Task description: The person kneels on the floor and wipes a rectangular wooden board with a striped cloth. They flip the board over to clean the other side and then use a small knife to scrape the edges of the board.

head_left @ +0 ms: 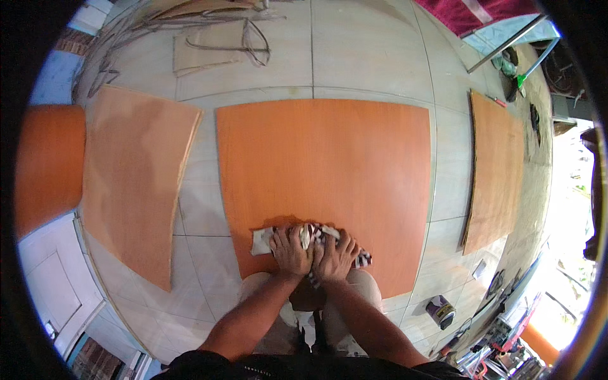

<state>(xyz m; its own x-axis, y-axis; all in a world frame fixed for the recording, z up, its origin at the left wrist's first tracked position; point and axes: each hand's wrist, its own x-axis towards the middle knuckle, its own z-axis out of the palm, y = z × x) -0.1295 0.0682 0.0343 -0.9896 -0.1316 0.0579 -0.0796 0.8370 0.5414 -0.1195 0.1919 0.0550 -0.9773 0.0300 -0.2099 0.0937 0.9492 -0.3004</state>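
A large orange wooden board (pixel 323 158) lies flat on the tiled floor in front of my knees. Close to its near edge is a crumpled, patterned cloth (pixel 261 242) with light and dark patches. My left hand (pixel 291 254) presses on the cloth with fingers bent into it. Right beside it, my right hand (pixel 333 256) bunches the same cloth, some of which sticks out past the fingers. Both palms face down, and the hands nearly touch. The part of the cloth under them is hidden.
Left of the board lies a light brown wood panel (pixel 136 183); another panel (pixel 497 177) lies to the right. A dark can (pixel 440 311) stands at the near right, close to scattered tools (pixel 494 348). Far left, a cable (pixel 256 47) loops over a small board (pixel 196 54).
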